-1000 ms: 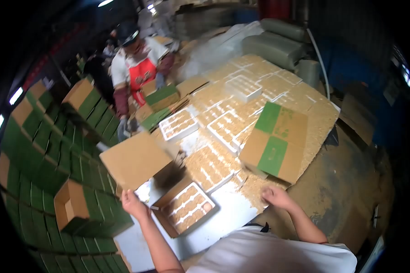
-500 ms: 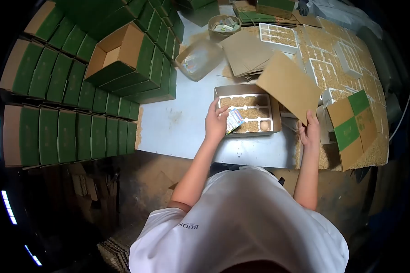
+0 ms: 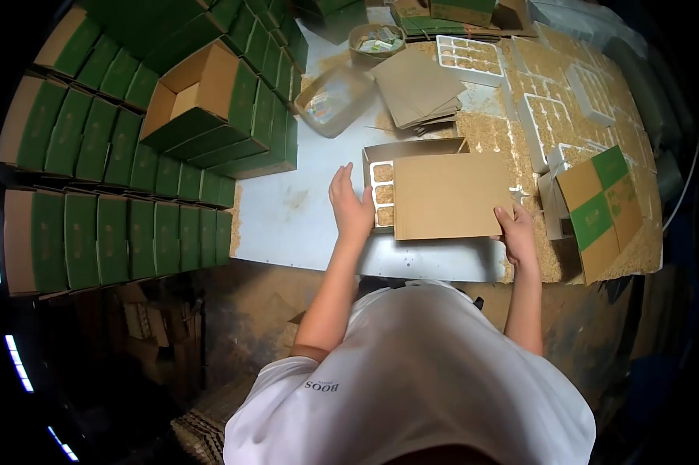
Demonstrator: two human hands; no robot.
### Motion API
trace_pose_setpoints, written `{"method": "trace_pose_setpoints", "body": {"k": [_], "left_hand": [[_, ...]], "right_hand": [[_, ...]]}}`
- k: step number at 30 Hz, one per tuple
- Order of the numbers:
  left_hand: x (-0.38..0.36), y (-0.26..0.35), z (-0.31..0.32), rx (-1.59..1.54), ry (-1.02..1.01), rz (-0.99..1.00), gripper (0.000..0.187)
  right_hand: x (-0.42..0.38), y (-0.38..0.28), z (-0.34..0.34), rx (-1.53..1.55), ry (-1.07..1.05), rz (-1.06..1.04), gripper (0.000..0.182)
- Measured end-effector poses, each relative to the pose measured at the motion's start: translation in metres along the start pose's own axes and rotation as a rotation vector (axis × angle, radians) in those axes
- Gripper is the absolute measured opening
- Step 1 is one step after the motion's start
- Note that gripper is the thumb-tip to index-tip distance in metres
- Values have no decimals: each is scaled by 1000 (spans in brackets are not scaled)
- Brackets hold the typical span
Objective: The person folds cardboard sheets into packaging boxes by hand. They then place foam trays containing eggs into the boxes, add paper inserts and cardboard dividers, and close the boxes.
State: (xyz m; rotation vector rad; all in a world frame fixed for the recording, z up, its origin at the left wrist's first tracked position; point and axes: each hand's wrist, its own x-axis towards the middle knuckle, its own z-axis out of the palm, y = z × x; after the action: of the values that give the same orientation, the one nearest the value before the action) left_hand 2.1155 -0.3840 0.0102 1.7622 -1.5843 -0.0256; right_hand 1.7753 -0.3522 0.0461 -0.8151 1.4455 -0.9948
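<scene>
A flat brown cardboard sheet [image 3: 452, 195] lies level over most of an open box [image 3: 415, 147]. My right hand [image 3: 520, 232] grips the sheet's lower right corner, thumb on top. On the left, my left hand [image 3: 351, 203] holds nothing, its fingers raised and apart beside the box's left edge. Between that hand and the sheet, a strip of white divider tray [image 3: 383, 194] with brown shredded filling shows inside the box. The rest of the box's contents is hidden under the sheet.
Green boxes [image 3: 113, 232] are stacked at the left. Behind the box sit cardboard sheets [image 3: 419, 89], a clear container [image 3: 334, 101] and a basket of packets [image 3: 378, 43]. White trays [image 3: 469, 60] with filling stand at the right, near an open green-and-brown box [image 3: 601, 213].
The cardboard sheet has come down and left over the box, carried by my right hand. My left hand has moved left, off the box, and the small packet near it no longer shows.
</scene>
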Motion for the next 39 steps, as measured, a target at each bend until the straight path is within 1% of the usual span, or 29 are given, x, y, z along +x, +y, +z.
{"method": "trace_pose_setpoints", "body": {"k": [1, 3, 4, 5, 7, 8, 10, 11, 12, 13, 15, 16, 19, 21, 22, 23, 25, 26, 29, 30, 31, 33, 34, 35, 37, 38, 39], "left_hand": [[-3, -8, 2, -191, -114, -197, 63], [-16, -39, 25, -577, -341, -589, 67], [-23, -58, 40, -755, -405, -630, 64], [-21, -57, 37, -736, -450, -590, 61], [-14, -46, 24, -695, -542, -509, 56], [-11, -36, 16, -642, -554, -524, 54], [-5, -18, 2, -536, -572, -555, 49], [-6, -22, 6, -541, -532, -508, 48], [-9, -29, 12, -544, -491, -462, 48], [-13, -37, 18, -545, -451, -418, 47], [-14, -40, 19, -597, -477, -454, 45], [-14, -42, 19, -621, -490, -472, 44], [-15, -51, 30, -755, -455, -463, 41], [-9, -52, 26, -803, -543, -583, 41], [-5, -54, 24, -801, -571, -577, 40], [-1, -56, 23, -798, -599, -571, 40], [5, -68, 26, -736, -621, -430, 41], [12, -73, 26, -719, -693, -431, 50], [34, -52, 15, -633, -791, -763, 79], [36, -57, 27, -578, -840, -788, 100], [30, -63, 45, -480, -839, -647, 101], [12, -74, 93, -288, -827, -358, 103], [-4, -76, 121, -291, -658, -218, 86], [2, -72, 119, -459, -744, -339, 79], [15, -64, 107, -797, -907, -591, 66], [10, -64, 108, -893, -980, -732, 63], [4, -69, 109, -988, -1033, -875, 59]], "right_hand": [[2, -7, 13, -61, 3, -9, 30], [13, -15, 36, -119, 6, -24, 38], [20, -19, 48, -152, 18, -36, 41], [28, -20, 55, -186, 31, -45, 44], [62, 10, 66, -359, 46, -222, 51], [65, 16, 71, -459, 51, -281, 54], [63, 21, 89, -674, 73, -372, 58], [60, 20, 96, -790, 82, -407, 60], [59, 30, 99, -935, 169, -489, 59], [60, 38, 96, -1038, 119, -481, 58], [50, 33, 98, -1239, 14, -461, 57], [50, 38, 99, -1262, 80, -510, 45], [44, 24, 88, -1153, -90, -443, 28], [41, 27, 93, -1426, -83, -469, 22], [41, 28, 95, -1562, -77, -480, 19], [37, 18, 98, -1506, -43, -532, 19], [22, -9, 98, -1392, 24, -627, 21], [34, 2, 86, -1244, 219, -755, 32], [66, 6, 57, -574, 322, -392, 47], [77, 15, 43, -391, 168, -202, 51], [92, 29, 29, -202, 18, -12, 54], [116, 61, 27, -122, -111, 145, 64], [125, 80, 30, -236, -92, 121, 70], [130, 93, 30, -352, -73, 97, 76], [122, 106, 47, -645, -10, -97, 95], [114, 92, 56, -630, -60, -13, 109], [117, 107, 56, -610, -28, -7, 110]]}}
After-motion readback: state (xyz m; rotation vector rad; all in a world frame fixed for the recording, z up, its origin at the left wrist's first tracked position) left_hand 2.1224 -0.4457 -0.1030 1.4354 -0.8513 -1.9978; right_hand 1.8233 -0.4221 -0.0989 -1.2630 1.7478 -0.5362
